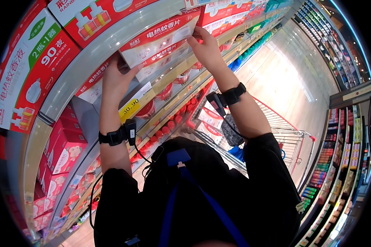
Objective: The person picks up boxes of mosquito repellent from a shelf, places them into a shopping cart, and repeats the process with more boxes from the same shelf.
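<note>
A red and white carton of vaporizing mats (160, 34) spans the gap between my two hands, on top of another such carton (164, 58) on the shelf. My left hand (119, 75) is at its left end, thumb along the front near the lower carton, the fingers partly hidden behind. At the right end, my right hand (205, 46) grips the corner, thumb in front and fingertips on the end face. Left of my left hand, a similar carton (94, 78) lies deeper on the shelf. Both wrists wear black straps with small cabled devices.
A yellow price tag (130, 109) fronts this shelf edge. Large mosquito-liquid boxes (37, 68) stand on the left. Pink boxes (60, 154) fill a lower shelf. A wire shopping cart (275, 123) behind my right arm holds cartons (208, 131) and a dark bag (232, 131).
</note>
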The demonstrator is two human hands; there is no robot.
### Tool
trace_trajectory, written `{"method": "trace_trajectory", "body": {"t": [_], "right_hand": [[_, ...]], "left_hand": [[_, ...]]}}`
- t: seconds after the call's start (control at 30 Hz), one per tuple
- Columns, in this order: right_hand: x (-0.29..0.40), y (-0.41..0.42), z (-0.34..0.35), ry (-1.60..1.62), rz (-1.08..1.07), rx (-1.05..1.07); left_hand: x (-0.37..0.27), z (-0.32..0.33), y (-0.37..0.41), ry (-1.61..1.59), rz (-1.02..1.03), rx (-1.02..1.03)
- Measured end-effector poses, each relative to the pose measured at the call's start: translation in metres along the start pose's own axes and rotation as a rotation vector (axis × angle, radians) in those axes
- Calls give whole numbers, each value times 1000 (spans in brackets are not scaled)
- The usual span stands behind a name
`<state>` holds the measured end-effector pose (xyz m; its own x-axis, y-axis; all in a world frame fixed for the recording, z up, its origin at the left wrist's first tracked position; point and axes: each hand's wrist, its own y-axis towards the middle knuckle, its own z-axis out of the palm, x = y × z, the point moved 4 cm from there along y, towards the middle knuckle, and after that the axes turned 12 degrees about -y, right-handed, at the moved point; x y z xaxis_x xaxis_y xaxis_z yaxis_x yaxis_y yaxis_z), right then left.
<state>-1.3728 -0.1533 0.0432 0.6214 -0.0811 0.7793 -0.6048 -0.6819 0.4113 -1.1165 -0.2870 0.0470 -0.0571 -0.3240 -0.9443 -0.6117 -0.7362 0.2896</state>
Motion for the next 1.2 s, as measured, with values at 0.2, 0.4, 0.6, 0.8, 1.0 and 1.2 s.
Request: {"method": "trace_trajectory", "body": {"t": [0.2,0.4,0.6,0.8,1.0,1.2], "right_hand": [[4,-27,-16,73,-27,-77],[-11,-45,-38,234,-48,-101],[-8,-71,-115,386,-76,-122],[-69,-118,-222,166,-94,-259],[-175,-201,-302,121,243,-304],[-276,-314,-311,228,639,-340]], "left_hand": [[-12,14,-21,-8,67,-43],[-29,41,-49,30,145,-99],[-91,95,-74,329,320,-158],[-109,206,-85,218,124,3],[-63,336,-78,-49,-70,421],[25,442,-100,-91,-359,744]]}}
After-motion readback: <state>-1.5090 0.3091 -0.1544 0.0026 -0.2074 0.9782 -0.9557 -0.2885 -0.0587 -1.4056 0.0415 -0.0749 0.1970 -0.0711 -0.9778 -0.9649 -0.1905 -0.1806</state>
